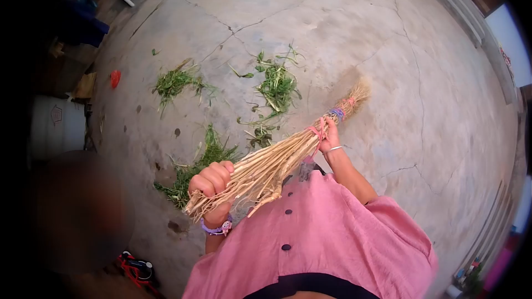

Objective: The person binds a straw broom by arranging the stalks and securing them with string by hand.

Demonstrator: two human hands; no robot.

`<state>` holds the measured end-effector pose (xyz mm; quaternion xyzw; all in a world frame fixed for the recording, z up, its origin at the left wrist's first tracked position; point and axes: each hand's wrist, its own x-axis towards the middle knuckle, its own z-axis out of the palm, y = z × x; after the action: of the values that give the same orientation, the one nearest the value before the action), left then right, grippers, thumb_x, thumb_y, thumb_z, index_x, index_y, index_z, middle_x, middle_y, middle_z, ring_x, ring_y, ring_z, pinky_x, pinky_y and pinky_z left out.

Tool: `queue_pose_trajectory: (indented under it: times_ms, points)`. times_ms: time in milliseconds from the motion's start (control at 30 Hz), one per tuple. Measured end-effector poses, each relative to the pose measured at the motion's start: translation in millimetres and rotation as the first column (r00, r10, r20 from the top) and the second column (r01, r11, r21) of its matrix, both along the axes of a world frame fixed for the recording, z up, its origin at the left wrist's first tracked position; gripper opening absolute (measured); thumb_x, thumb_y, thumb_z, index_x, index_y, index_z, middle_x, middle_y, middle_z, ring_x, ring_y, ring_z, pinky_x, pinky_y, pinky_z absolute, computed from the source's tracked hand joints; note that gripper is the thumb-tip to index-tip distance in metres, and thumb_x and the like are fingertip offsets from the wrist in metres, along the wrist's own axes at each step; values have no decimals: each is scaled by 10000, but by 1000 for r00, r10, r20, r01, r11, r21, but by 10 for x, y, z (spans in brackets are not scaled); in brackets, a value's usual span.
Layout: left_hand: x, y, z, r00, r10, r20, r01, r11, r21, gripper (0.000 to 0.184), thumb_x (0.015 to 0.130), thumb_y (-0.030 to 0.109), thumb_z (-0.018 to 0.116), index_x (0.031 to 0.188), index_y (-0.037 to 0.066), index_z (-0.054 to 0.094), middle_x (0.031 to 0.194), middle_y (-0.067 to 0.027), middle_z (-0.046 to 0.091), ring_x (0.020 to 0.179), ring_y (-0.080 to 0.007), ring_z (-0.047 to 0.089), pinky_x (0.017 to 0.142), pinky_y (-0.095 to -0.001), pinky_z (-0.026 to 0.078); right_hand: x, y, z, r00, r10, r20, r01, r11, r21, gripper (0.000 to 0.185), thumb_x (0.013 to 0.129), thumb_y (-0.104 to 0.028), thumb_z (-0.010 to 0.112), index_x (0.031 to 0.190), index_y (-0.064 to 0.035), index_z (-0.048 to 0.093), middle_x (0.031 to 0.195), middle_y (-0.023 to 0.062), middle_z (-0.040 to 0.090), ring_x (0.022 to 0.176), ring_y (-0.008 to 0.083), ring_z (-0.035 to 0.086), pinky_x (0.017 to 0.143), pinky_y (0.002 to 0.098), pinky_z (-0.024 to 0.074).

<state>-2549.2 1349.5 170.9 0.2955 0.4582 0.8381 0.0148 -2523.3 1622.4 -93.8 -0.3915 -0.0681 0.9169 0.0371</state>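
A broom of bundled dry stalks (271, 161) lies slantwise across my front, its bushy tip (360, 91) up to the right. Pink and blue ties bind it near that tip. My left hand (213, 182), with a purple bracelet at the wrist, is closed round some stalks at the rooty lower-left end. Just below the blue tie, my right hand (331, 135) grips the bundle; a silver bangle circles that wrist. Green cut plants (277, 86) lie in a heap beyond the broom. Another green heap (205, 160) is near my left hand, partly hidden by it.
A third small pile of greens (176, 84) rests on the cracked concrete floor (343, 16). To the left are a red scrap (115, 78) and a pale container (58, 124). A blurred shape fills the lower left, above a red and black object (138, 268). Steps (454, 5) edge the right.
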Motion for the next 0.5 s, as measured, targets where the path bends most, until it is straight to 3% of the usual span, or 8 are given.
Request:
queue_pose_trajectory:
  times_ms: [33,133,267,400,500]
  points:
    - [-17,109,-143,997,-70,12,70,997,-17,304,596,-22,618,695,125,371,655,6,422,642,-157,404,737,-358,363,210,180,-157,996,-36,84,40,998,-46,312,779,-351,533,884,-59,502,816,119,526,770,304,533,785,483,457]
    - [-41,455,-286,957,-262,123,275,956,-102,326,558,-113,554,682,127,370,654,12,419,656,-160,406,775,-358,364,880,715,-668,991,-94,98,89,994,56,268,781,-329,516,876,-78,503,854,136,542,801,332,536,779,508,449]
    - [-164,846,-482,922,-337,188,362,924,-119,314,556,-131,539,672,110,374,661,-1,441,658,-166,415,761,-366,380,1158,894,-545,965,-185,186,166,980,113,252,786,-318,501,896,-92,500,883,147,544,827,355,536,763,535,442]
    - [-194,1086,-467,922,-317,224,352,925,-140,309,568,-125,542,670,112,372,659,-2,440,654,-167,415,740,-359,378,997,1030,-839,950,-204,236,198,979,50,285,768,-306,511,934,-79,467,877,156,509,806,374,528,750,555,441]
    - [-238,1071,-349,979,-176,99,190,969,-157,304,600,-111,555,672,122,372,642,3,425,636,-155,400,703,-336,363,420,945,-947,986,-51,162,62,996,-66,366,735,-296,544,999,-75,419,930,157,478,823,391,521,743,568,443]
